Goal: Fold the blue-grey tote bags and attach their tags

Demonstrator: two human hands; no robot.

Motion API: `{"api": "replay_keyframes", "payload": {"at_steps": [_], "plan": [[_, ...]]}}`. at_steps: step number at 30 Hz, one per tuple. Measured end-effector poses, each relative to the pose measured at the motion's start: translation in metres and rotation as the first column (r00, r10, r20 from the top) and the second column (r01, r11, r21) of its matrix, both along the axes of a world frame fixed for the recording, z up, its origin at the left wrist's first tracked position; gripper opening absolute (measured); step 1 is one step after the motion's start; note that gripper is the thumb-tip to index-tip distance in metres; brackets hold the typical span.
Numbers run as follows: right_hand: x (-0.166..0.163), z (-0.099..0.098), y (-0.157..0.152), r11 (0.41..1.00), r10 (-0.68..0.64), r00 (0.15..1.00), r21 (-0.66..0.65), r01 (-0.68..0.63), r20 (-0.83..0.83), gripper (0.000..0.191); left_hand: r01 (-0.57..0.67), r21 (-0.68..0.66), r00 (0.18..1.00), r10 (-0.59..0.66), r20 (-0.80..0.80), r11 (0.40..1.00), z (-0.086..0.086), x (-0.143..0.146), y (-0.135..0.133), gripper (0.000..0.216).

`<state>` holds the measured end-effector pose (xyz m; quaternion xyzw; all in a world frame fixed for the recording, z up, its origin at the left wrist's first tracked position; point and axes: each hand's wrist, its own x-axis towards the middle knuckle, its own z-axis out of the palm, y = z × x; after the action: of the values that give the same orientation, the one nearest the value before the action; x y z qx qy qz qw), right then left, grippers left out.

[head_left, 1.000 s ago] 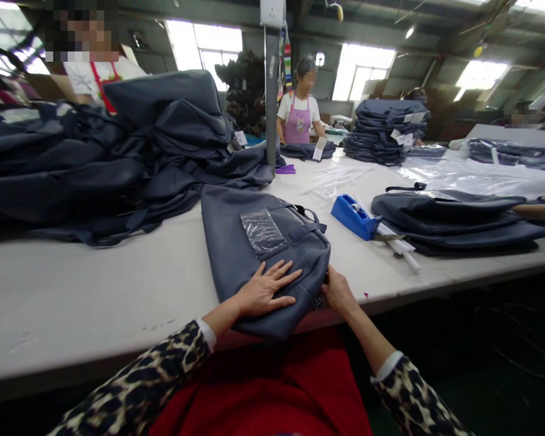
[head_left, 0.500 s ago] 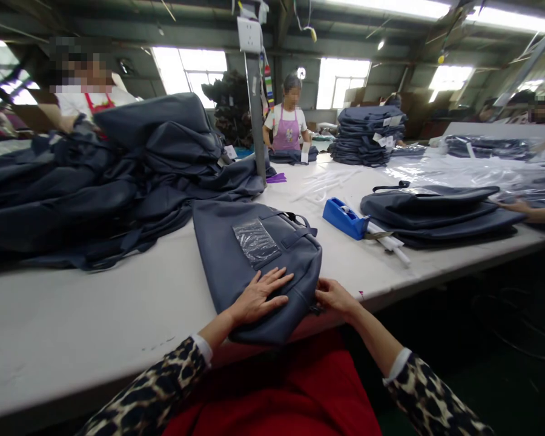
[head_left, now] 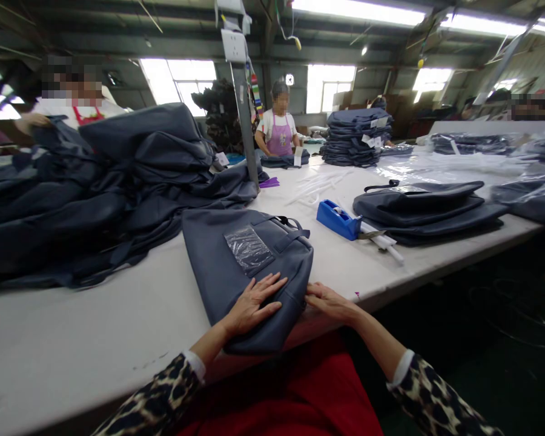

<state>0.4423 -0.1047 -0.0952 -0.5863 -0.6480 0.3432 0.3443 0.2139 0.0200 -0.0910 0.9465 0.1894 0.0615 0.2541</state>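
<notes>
Pressing the grey bag (head_left: 229, 272) flat under a spread-open left hand (head_left: 251, 306), right hand (head_left: 327, 301) fingering its edge, grip unclear; steady pinning matters next.

Under your left hand (head_left: 253, 303) the bag (head_left: 218, 254) is a plain slate blue-grey, with a clear, glossy patch (head_left: 249, 248) just beyond your fingers. The worktop (head_left: 72, 339) around it is off-white. Beyond your right hand (head_left: 329, 301) the tape dispenser (head_left: 337, 219) is bright blue. Your sleeves (head_left: 163, 393) are leopard-print, tan with black spots, with white cuffs. The cloth (head_left: 290, 399) below both hands is red. The heap of bags (head_left: 95, 181) far off your left hand is dark navy.
</notes>
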Motion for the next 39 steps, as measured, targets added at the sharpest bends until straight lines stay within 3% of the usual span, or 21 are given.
{"api": "replay_keyframes", "payload": {"at_steps": [5,9,12,16,18,21,23,28,39], "plan": [[0.009,0.006,0.021,0.998,0.026,0.996,-0.063,-0.020,0.089,0.026,0.006,-0.011,1.000,-0.006,0.001,1.000,0.000,0.000,0.000,0.057],[0.006,0.001,0.029,0.976,0.123,0.992,-0.179,-0.122,-0.008,0.019,0.003,-0.027,1.000,-0.003,-0.002,1.000,0.002,-0.003,-0.002,0.057],[-0.002,-0.007,0.020,0.964,0.112,0.990,-0.234,-0.130,-0.086,0.023,0.033,-0.008,0.999,-0.033,-0.022,0.999,0.005,-0.004,-0.006,0.059],[0.001,-0.017,0.009,0.975,-0.015,0.991,-0.221,-0.015,-0.131,0.026,0.064,0.028,0.995,-0.062,-0.075,0.998,0.008,-0.002,-0.009,0.065],[0.013,-0.020,0.010,0.980,-0.130,0.983,-0.169,0.108,-0.126,0.026,0.069,0.026,0.994,-0.067,-0.087,0.997,0.008,-0.001,-0.009,0.066],[0.035,-0.026,0.020,0.942,-0.336,0.937,-0.059,0.332,-0.096,0.024,0.069,0.033,0.994,-0.066,-0.085,0.997,0.007,-0.001,-0.008,0.066],[0.045,-0.031,0.031,0.920,-0.393,0.917,-0.017,0.393,-0.069,0.025,0.063,0.035,0.995,-0.060,-0.080,0.997,0.006,-0.001,-0.007,0.066],[0.052,-0.039,0.056,0.934,-0.357,0.934,0.012,0.357,0.012,0.010,0.037,0.008,0.999,-0.036,-0.040,0.999,0.002,-0.002,-0.006,0.071],[0.055,-0.027,0.054,0.975,-0.221,0.974,0.010,0.221,0.058,0.018,0.033,-0.002,0.999,-0.033,-0.035,0.999,0.001,-0.005,-0.002,0.065]]}}
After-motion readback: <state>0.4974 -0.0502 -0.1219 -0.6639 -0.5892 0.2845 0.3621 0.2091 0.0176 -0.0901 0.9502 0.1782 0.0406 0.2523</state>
